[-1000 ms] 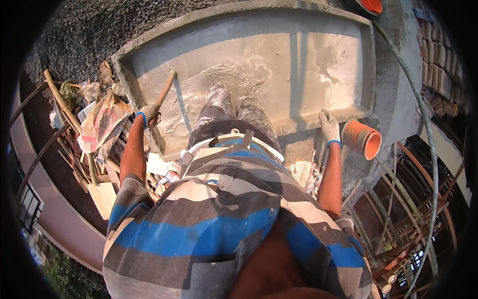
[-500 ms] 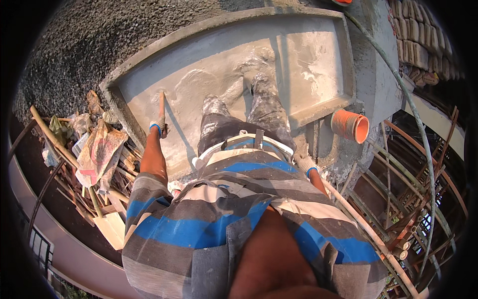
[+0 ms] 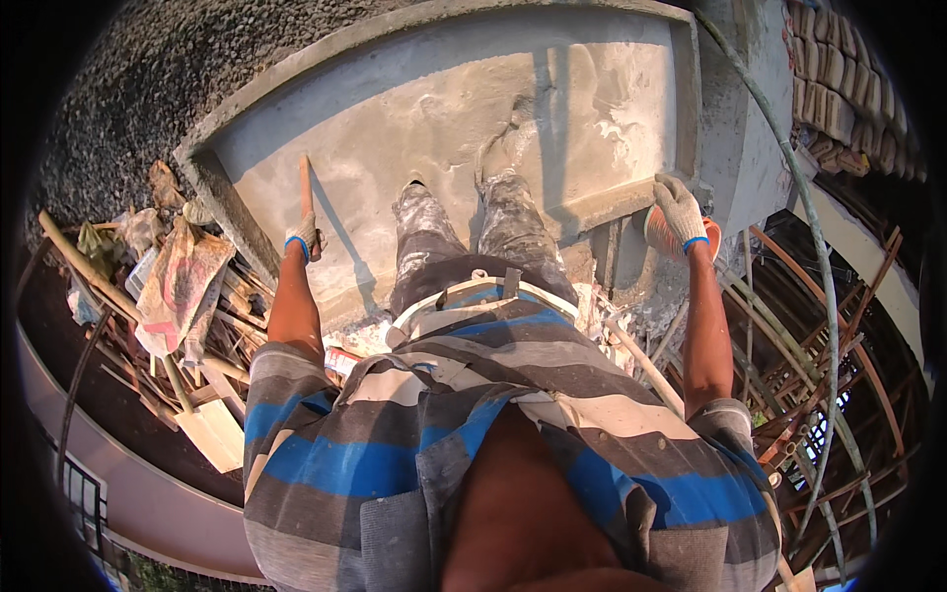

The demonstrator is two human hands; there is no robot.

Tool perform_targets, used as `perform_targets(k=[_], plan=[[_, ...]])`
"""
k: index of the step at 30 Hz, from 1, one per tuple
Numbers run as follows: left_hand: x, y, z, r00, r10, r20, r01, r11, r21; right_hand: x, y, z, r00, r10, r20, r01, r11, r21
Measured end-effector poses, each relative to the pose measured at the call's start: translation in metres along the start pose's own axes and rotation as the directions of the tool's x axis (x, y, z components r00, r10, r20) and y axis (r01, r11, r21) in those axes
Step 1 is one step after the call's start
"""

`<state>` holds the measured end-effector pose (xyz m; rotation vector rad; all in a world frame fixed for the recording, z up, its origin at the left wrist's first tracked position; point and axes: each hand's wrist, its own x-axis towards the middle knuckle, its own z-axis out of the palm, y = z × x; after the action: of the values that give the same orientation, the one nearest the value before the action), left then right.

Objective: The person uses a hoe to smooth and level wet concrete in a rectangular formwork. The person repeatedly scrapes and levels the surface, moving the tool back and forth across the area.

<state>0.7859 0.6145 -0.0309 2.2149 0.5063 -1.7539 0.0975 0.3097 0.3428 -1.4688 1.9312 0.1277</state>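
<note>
My left hand (image 3: 304, 235), in a pale work glove with a blue cuff, is closed round a wooden stick (image 3: 305, 183). The stick's far end reaches the wet grey concrete (image 3: 365, 158) where its shadow starts. On the other side, my right hand (image 3: 681, 212), gloved the same way, is stretched forward over an orange ribbed cylinder (image 3: 655, 235) and covers most of it. Its fingertips are by the corner of the raised concrete rim (image 3: 621, 204); whether they touch it I cannot tell. Below me, my cement-smeared trouser legs (image 3: 429, 222) stand in the slab.
Rough dark gravelly ground (image 3: 148, 99) lies beyond the rim. At left is a heap of scrap wood with a torn sack (image 3: 182, 286). Bamboo poles and a long hose (image 3: 789, 148) run down the right, over a drop with scaffolding. Stacked tiles (image 3: 829, 79) are at far right.
My right hand has swung up and forward from beside my hip to the orange cylinder. My left hand and the stick have shifted slightly left and forward.
</note>
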Motion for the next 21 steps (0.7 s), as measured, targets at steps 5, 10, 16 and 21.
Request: perform_targets(k=[5, 10, 16, 21], plan=[[0.008, -0.009, -0.031, 0.989, -0.037, 0.143, 0.053, 0.992, -0.112, 0.017, -0.112, 0.014, 0.959, -0.249, 0.136, 0.258, 0.965, -0.052], [-0.026, -0.006, -0.027, 0.992, 0.099, 0.074, -0.104, 0.993, 0.064, -0.004, -0.089, 0.050, 0.951, -0.255, 0.175, 0.265, 0.964, -0.037], [-0.053, 0.015, -0.027, 0.987, 0.161, 0.008, -0.161, 0.987, 0.003, -0.074, 0.017, 0.133, 0.993, 0.070, 0.092, -0.085, 0.982, 0.167], [-0.061, 0.025, -0.028, 0.982, 0.183, -0.037, -0.183, 0.983, 0.004, -0.143, 0.109, 0.170, 0.885, 0.264, 0.383, -0.272, 0.962, -0.035]])
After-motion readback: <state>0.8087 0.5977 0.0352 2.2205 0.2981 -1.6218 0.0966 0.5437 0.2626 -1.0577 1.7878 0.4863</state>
